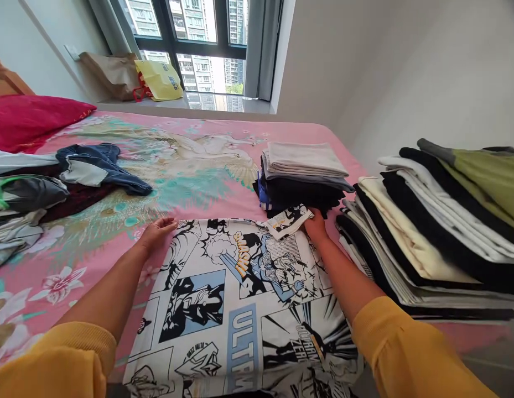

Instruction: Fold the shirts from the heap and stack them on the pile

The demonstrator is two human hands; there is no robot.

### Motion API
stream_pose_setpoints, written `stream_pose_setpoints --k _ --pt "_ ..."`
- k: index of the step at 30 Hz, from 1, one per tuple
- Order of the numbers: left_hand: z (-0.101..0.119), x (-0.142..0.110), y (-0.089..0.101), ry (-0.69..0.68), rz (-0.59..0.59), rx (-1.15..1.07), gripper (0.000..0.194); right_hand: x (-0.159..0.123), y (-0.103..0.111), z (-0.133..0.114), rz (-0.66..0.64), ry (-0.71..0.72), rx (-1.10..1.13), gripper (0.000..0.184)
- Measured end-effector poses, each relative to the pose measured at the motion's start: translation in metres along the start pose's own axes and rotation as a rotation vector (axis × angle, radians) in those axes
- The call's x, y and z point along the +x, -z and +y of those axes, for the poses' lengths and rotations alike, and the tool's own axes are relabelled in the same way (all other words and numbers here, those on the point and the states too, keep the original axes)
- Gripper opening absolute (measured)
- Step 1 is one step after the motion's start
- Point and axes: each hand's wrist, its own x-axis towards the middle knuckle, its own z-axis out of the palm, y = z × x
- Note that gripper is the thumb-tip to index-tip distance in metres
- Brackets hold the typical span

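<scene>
Comic-print sleeve [289, 222] hiding right hand's [315, 228] fingertips

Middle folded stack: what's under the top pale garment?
Under the pale folded garment lies a grey layer, then dark clothing with a blue edge at the left. Their full shapes, and whatever lies between them, are covered.

Hands [157, 232] [315, 226] on comic-print T-shirt [235, 309]
</scene>
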Motion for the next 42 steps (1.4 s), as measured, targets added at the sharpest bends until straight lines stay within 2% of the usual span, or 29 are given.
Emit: stream_pose_setpoints --k 2,4,5,7,9,11,13,16,18,20,23,28,30,31,33,35,36,38,39,40,42 --pt "0.008 -0.030 -0.006 -0.060 0.111 0.146 0.047 -0.026 0.014 0.006 0.049 -0.022 0.020 0.053" --pt "0.015 -0.075 -0.026 -0.247 0.206 0.356 0.042 -0.068 0.023 0.007 0.076 0.063 -0.031 0.052" --pt "0.018 -0.101 -0.041 -0.379 0.191 0.425 0.041 -0.093 0.025 0.005 0.046 0.161 -0.085 0.049" --pt "0.022 -0.154 -0.075 -0.590 -0.003 0.477 0.042 -0.147 0.024 -0.004 -0.129 0.410 -0.202 0.044" --pt "0.023 -0.198 -0.102 -0.653 -0.221 0.577 0.044 -0.189 0.020 -0.011 -0.354 0.618 -0.306 0.045" --pt "0.017 -0.223 -0.111 -0.671 -0.366 0.711 0.045 -0.209 0.025 -0.009 -0.523 0.689 -0.460 0.051" --pt "0.003 -0.229 -0.098 -0.642 -0.365 0.848 0.050 -0.208 0.043 0.007 -0.528 0.604 -0.633 0.057" --pt "-0.024 -0.219 -0.054 -0.476 -0.178 1.001 0.059 -0.189 0.082 0.044 -0.325 0.416 -0.805 0.059" --pt "-0.039 -0.214 -0.026 -0.359 -0.065 1.042 0.060 -0.180 0.103 0.064 -0.213 0.380 -0.840 0.055" --pt "-0.049 -0.216 -0.009 -0.289 0.019 1.033 0.059 -0.178 0.113 0.074 -0.146 0.379 -0.835 0.052" --pt "-0.057 -0.235 -0.003 -0.271 0.123 0.949 0.056 -0.187 0.117 0.076 -0.076 0.370 -0.806 0.050" --pt "-0.080 -0.289 -0.014 -0.334 0.348 0.647 0.057 -0.227 0.123 0.083 0.042 0.446 -0.724 0.062" --pt "-0.094 -0.310 -0.017 -0.258 0.475 0.461 0.064 -0.252 0.127 0.095 0.111 0.478 -0.606 0.064" --pt "-0.101 -0.318 -0.018 -0.167 0.523 0.347 0.069 -0.267 0.129 0.102 0.148 0.471 -0.531 0.066" --pt "-0.115 -0.330 -0.019 0.073 0.509 0.081 0.074 -0.299 0.131 0.118 0.201 0.378 -0.375 0.077" --pt "-0.125 -0.334 -0.017 0.273 0.327 -0.188 0.071 -0.329 0.135 0.133 0.162 0.134 -0.201 0.088" --pt "-0.128 -0.334 -0.015 0.334 0.220 -0.286 0.067 -0.341 0.138 0.139 0.089 -0.027 -0.097 0.088" --pt "-0.132 -0.332 -0.010 0.375 0.065 -0.389 0.060 -0.357 0.145 0.148 -0.123 -0.333 0.150 0.074" --pt "-0.133 -0.330 -0.008 0.382 0.006 -0.417 0.058 -0.361 0.149 0.149 -0.226 -0.439 0.278 0.066" --pt "-0.133 -0.328 -0.006 0.390 -0.046 -0.443 0.056 -0.362 0.152 0.149 -0.308 -0.504 0.391 0.059" --pt "-0.132 -0.326 -0.002 0.426 -0.129 -0.516 0.051 -0.359 0.157 0.144 -0.389 -0.534 0.524 0.048"
